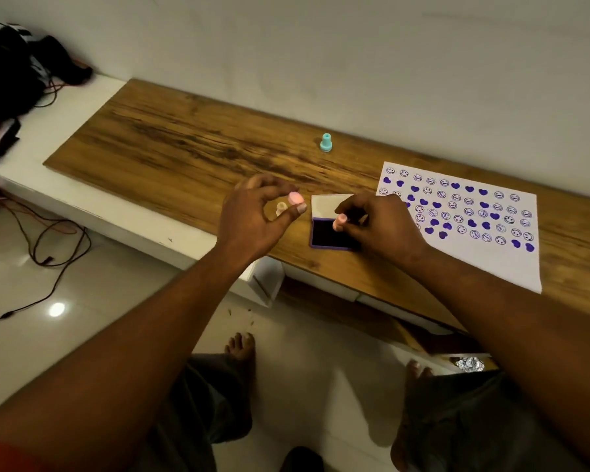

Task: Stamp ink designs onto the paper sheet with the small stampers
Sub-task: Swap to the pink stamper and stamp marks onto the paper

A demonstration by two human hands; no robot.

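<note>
The white paper sheet (470,212) lies on the wooden tabletop (184,144) at the right, covered with several purple hearts and smiley prints. Left of it sits the purple ink pad (327,235), lid open. My right hand (378,226) hovers over the pad with its fingers bunched, and whatever they hold is hidden. My left hand (258,216) is left of the pad, thumb and forefinger curved apart around a pale stamper (281,208) standing on the table. A teal stamper (326,143) stands upright farther back.
The wooden top rests on a white bench (82,199) against the wall. Dark bags and cables (17,73) lie at the far left, with wires trailing onto the tiled floor (48,253). My bare feet are below the table's front edge.
</note>
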